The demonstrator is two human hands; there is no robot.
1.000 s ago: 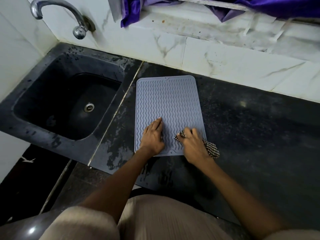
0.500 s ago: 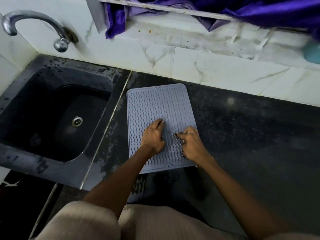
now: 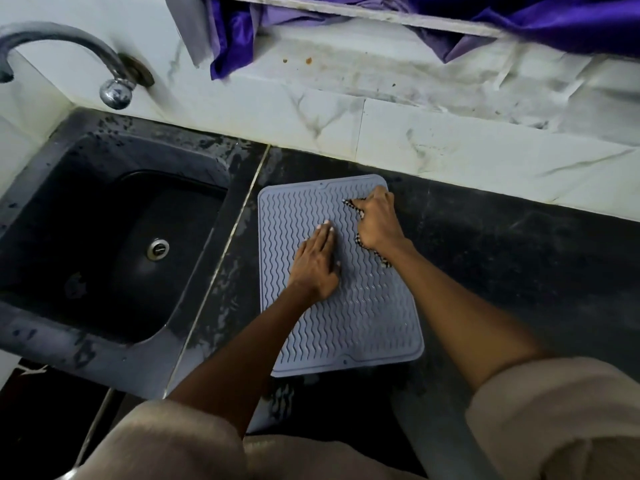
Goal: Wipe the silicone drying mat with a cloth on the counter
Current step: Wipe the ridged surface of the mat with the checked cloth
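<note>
My right hand [image 3: 377, 220] has moved since a moment ago: half a second back it pressed the cloth near the 6 o'clock edge of the mat, and now it is up near the 1 o'clock corner, close to the wall. So I have made one long stroke along the right side of the silicone drying mat [image 3: 363, 317], from near to far. I judge the wiping is in the middle of its course, because the left half of the mat is not yet passed by the cloth.

The right hand is closed around the checked cloth [image 3: 360, 242], bunched under my palm; only small parts of it show at the fingertips and under the wrist. My right arm is stretched forward, the wrist low on the mat.

My left hand [image 3: 317, 265] lies flat and spread on the middle of the mat, holding nothing, only pressing the mat so it does not slide.

The mat lies on the dark tabletop [image 3: 502, 271], with the sink [image 3: 114, 244] at its 9 o'clock side.
</note>
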